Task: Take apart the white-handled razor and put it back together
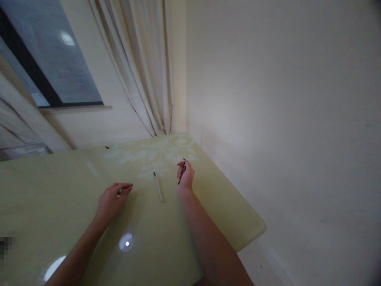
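On the glossy pale yellow-green table (166,238), my right hand (187,176) is closed around a thin black object (183,171) that pokes out past the fingers at both ends. Its kind is too small to make out. To the left, my left hand (111,198) is held just over the table with thumb and fingertips pinched together; whether something tiny is between them is hidden. Between the two hands lies a slim whitish stick with a dark tip (158,188), slightly curved, touched by neither hand.
A small black piece (107,147) lies near the table's far edge. Behind are a beige curtain (145,71) and a dark-framed window (56,59). A plain wall (282,119) runs along the right side, and the table's rounded corner (262,227) juts out there.
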Tool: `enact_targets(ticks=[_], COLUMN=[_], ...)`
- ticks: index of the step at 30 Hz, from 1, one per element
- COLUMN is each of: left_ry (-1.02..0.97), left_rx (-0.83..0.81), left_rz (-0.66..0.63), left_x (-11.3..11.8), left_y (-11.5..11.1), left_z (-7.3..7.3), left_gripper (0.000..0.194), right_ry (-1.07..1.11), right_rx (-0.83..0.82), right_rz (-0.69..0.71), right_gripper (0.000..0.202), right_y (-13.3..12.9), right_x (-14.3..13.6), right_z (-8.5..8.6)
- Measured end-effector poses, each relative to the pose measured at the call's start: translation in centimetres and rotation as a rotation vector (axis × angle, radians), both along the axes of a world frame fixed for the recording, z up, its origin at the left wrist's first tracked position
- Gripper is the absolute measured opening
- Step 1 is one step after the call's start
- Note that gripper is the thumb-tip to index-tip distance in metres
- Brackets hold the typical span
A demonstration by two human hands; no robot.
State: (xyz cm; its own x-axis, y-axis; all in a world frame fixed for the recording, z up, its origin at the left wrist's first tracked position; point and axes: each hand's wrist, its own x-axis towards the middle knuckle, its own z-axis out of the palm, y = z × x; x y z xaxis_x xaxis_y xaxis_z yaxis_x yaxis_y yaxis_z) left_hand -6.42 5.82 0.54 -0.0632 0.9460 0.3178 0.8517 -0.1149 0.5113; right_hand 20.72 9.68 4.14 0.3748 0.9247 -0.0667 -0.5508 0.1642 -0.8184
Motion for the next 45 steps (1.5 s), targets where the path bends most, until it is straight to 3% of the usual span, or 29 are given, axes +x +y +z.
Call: enact_targets(ticks=[2, 5, 11, 14, 17, 22, 33, 45], left_ry=[0.073, 0.137, 0.052, -0.157, -0.336, -0.449, -0.586, -0.639], left_rx=[-0.033, -0.142, -0.126, 0.008, 0.174, 0.271, 0.176, 0.207], left_rz=[0.119, 0.132, 0.041, -0.039, -0.098, -0.134, -0.241, -0.279], left_x=[-2.9, -4.4, -3.5, -1.8, 1.3, 5.8, 6.5, 6.8], left_y=[-1.1, -1.3, -0.2, -0.9, -2.3, -4.2, -4.6, -4.7], left_z=[-0.4, -0.6, -0.6, -0.2, 1.1, 2.9, 1.5, 0.8], left_gripper=[0.056, 0.075, 0.047, 0.047, 0.048, 0.041, 0.038, 0.035], right_ry=[-0.064, -0.125, -0.169, -0.216, -0.276, -0.310, -0.260, -0.162], right_rx=[0.010, 0.027, 0.001, -0.021, -0.025, -0.020, -0.028, -0.015], right_rz=[0.037, 0.079, 0.192, 0.343, 0.554, 0.765, 0.818, 0.839], right_gripper=[0.041, 0.044, 0.044, 0.041, 0.034, 0.035, 0.036, 0.032], right_y=[-0.3, -0.9, -1.7, -2.1, -3.0, -4.2, -4.6, -5.1], right_x=[-0.7, -1.4, -2.1, -2.6, -3.4, -4.3, -4.5, -4.9], right_z=[0.0, -0.1, -0.3, -0.5, -0.5, -0.4, -1.1, -1.4])
